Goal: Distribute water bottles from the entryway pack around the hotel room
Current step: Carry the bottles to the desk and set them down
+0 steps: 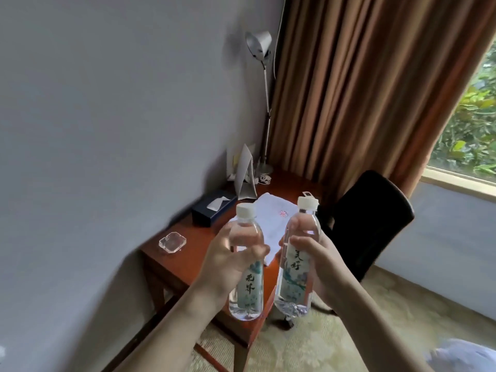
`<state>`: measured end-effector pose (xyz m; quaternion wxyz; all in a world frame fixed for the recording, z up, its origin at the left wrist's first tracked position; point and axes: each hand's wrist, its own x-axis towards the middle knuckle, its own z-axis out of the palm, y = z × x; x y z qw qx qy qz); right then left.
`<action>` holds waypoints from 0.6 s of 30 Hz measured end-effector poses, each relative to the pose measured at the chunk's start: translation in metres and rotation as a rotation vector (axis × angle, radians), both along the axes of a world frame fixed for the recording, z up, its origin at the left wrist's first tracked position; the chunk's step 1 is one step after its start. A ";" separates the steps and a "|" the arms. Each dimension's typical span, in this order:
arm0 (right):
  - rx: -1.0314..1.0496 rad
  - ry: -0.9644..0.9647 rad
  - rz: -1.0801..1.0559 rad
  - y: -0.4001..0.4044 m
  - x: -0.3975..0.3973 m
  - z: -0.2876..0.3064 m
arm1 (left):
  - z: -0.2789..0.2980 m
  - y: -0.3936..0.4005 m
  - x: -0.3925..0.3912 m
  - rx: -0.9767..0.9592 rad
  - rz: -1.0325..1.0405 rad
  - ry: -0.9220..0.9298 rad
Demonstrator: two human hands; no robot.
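Observation:
I hold two clear water bottles upright in front of me, above the near end of a wooden desk (pixel 185 253). My left hand (pixel 228 257) grips the left bottle (pixel 248 285) around its middle. The right bottle (pixel 296 280) is gripped by my right hand (pixel 314 260) in the same way. Both have white caps and pale labels with dark brush characters. The bottles stand side by side, a small gap apart, in the air over the desk.
On the desk lie a glass ashtray (pixel 172 242), a dark tissue box (pixel 213 208), a white folded cloth (pixel 271 224), standing cards (pixel 244 170) and a lamp (pixel 264 103). A black chair (pixel 367 224) stands to the right, before brown curtains (pixel 362 89) and a window (pixel 472 124).

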<state>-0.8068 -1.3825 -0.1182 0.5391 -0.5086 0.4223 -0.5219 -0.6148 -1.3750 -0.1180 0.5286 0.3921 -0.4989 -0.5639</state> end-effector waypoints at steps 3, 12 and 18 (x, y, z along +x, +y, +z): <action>0.018 0.058 0.096 -0.073 0.001 -0.018 | -0.016 -0.054 -0.003 -0.009 0.056 -0.055; 0.107 0.188 0.684 -0.284 0.024 -0.120 | -0.121 -0.196 0.000 0.133 0.449 -0.314; 0.130 0.373 0.981 -0.381 0.054 -0.194 | -0.188 -0.244 0.013 0.298 0.668 -0.442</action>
